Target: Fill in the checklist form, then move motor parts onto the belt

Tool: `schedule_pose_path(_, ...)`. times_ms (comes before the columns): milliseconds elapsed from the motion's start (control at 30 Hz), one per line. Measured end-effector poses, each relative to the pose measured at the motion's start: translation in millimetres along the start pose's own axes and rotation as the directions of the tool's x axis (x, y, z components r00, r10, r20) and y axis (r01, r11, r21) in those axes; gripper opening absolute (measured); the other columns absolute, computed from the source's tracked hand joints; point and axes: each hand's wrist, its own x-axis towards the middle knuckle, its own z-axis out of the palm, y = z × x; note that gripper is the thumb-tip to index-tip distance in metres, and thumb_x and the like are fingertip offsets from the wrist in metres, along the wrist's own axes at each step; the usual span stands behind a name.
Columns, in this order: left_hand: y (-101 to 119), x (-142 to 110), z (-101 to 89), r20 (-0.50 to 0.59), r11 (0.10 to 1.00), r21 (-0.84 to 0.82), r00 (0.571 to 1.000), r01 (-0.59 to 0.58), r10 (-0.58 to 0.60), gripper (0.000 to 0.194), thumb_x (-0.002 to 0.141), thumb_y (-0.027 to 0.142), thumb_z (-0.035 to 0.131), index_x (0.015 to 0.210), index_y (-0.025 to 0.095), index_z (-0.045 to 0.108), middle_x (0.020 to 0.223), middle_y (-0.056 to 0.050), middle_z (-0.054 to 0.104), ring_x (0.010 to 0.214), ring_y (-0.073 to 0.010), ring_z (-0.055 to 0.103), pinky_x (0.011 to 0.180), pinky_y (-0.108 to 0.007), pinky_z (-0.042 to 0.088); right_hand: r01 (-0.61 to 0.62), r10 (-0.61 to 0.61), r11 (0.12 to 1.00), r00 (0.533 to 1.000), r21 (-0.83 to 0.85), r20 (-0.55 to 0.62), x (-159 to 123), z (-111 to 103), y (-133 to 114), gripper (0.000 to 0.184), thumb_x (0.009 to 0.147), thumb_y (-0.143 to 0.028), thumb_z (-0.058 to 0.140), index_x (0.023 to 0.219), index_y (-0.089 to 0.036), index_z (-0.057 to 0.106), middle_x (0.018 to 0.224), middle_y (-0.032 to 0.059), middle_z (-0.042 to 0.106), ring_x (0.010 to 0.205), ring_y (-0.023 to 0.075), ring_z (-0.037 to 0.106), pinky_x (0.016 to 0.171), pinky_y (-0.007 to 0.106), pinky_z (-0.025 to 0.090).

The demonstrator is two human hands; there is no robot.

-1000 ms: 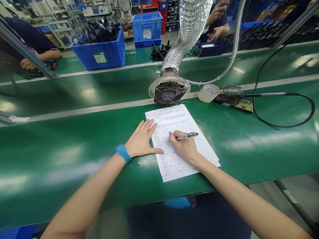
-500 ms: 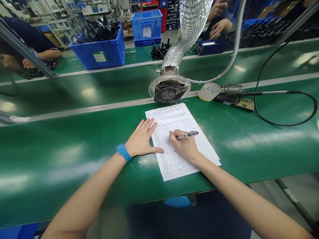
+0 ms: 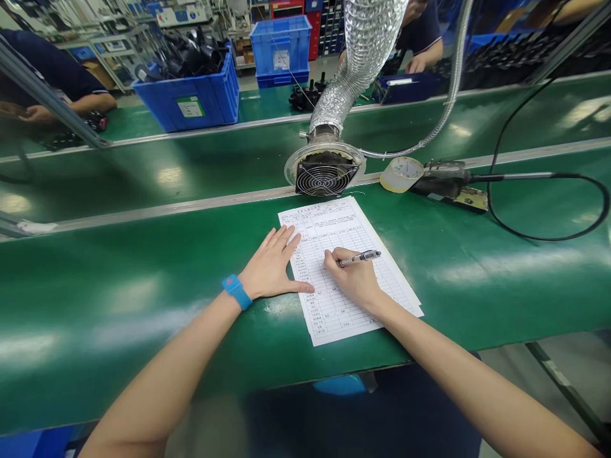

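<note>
A printed form (image 3: 334,318) with a grid of rows and columns lies on the green bench top, with at least one more sheet beneath it. My left hand (image 3: 273,264) rests flat with spread fingers over the form's left edge, partly on the bench. A blue band (image 3: 237,292) circles that wrist. Over the middle of the form, my right hand (image 3: 354,277) is closed around a pen (image 3: 359,258). The pen's upper end points right; its tip is hidden behind my fingers.
Beyond the form hangs a round fan hood (image 3: 325,173) on a silver duct (image 3: 372,44). To its right are a tape roll (image 3: 401,175) and a corded tool (image 3: 446,180). A blue bin (image 3: 191,102) of black parts stands on the far bench, where co-workers' arms (image 3: 424,57) show.
Both my hands and the form stay in place. Across the bench, the co-workers' hands at the far right and far left have shifted.
</note>
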Motion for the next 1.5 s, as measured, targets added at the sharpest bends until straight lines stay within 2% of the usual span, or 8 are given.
schedule_pose_path(300, -1.6, -0.5, 2.2, -0.011, 1.0, -0.008, 1.0, -0.006, 0.006, 0.119, 0.07, 0.09, 0.045, 0.158, 0.016, 0.016, 0.165, -0.014, 0.009, 0.153, -0.0332, 0.006, 0.125, -0.052, 0.006, -0.006, 0.006, 1.0, 1.0, 0.001, -0.004, -0.6, 0.0, -0.5, 0.043, 0.092, -0.031, 0.05, 0.056, -0.022, 0.027, 0.051, -0.0042, 0.03, 0.049, 0.0112, 0.029, 0.052, 0.032, 0.026)
schedule_pose_path(533, 0.2, -0.3, -1.1, 0.005, 1.0, -0.01, 1.0, -0.002, 0.002, 0.122, 0.069, 0.09, 0.045, 0.157, 0.011, 0.018, 0.165, -0.017, 0.009, 0.153, -0.0342, 0.006, 0.126, -0.051, 0.006, -0.014, 0.014, 1.0, 1.0, 0.018, -0.001, -0.4, 0.4, -0.8, 0.043, 0.091, -0.031, 0.05, 0.056, -0.021, 0.028, 0.051, -0.0042, 0.032, 0.049, 0.0108, 0.03, 0.052, 0.031, 0.028)
schedule_pose_path(767, -1.8, -0.6, 2.0, -0.009, 1.0, -0.001, 1.0, -0.007, 0.007, 0.115, 0.072, 0.088, 0.044, 0.158, 0.016, 0.016, 0.166, -0.013, 0.008, 0.153, -0.0326, 0.005, 0.126, -0.051, 0.005, -0.069, 0.07, 0.997, 0.997, 0.04, -0.041, -1.6, -2.2, -3.9, 0.044, 0.091, -0.032, 0.051, 0.054, -0.021, 0.032, 0.05, -0.0038, 0.034, 0.049, 0.0107, 0.034, 0.051, 0.03, 0.03)
schedule_pose_path(900, -1.1, -0.4, 1.2, 0.001, 1.0, -0.004, 1.0, -0.002, 0.002, 0.119, 0.07, 0.089, 0.045, 0.158, 0.014, 0.017, 0.165, -0.015, 0.009, 0.153, -0.0333, 0.005, 0.126, -0.052, 0.006, -0.09, 0.092, 0.995, 0.995, 0.04, -0.045, -1.2, -2.8, -5.5, 0.044, 0.091, -0.031, 0.051, 0.053, -0.021, 0.032, 0.049, -0.004, 0.034, 0.048, 0.0103, 0.033, 0.049, 0.029, 0.029)
schedule_pose_path(1300, -1.6, -0.4, 2.4, 0.0, 1.0, 0.009, 1.0, -0.01, 0.01, 0.118, 0.071, 0.089, 0.045, 0.158, 0.014, 0.016, 0.165, -0.015, 0.008, 0.153, -0.0325, 0.005, 0.126, -0.051, 0.006, -0.064, 0.064, 0.997, 0.998, 0.032, -0.017, -0.2, -0.9, -2.0, 0.044, 0.092, -0.034, 0.051, 0.055, -0.022, 0.029, 0.051, -0.004, 0.034, 0.048, 0.0107, 0.031, 0.051, 0.03, 0.029)
schedule_pose_path(1500, -1.9, -0.3, 2.3, -0.004, 1.0, 0.017, 1.0, -0.011, 0.011, 0.117, 0.072, 0.088, 0.044, 0.157, 0.013, 0.017, 0.165, -0.015, 0.008, 0.153, -0.0331, 0.005, 0.126, -0.051, 0.005, -0.085, 0.087, 0.996, 0.994, 0.034, -0.059, -0.9, -2.5, -3.3, 0.045, 0.092, -0.033, 0.05, 0.054, -0.022, 0.03, 0.049, -0.0044, 0.032, 0.047, 0.0103, 0.03, 0.048, 0.03, 0.028)
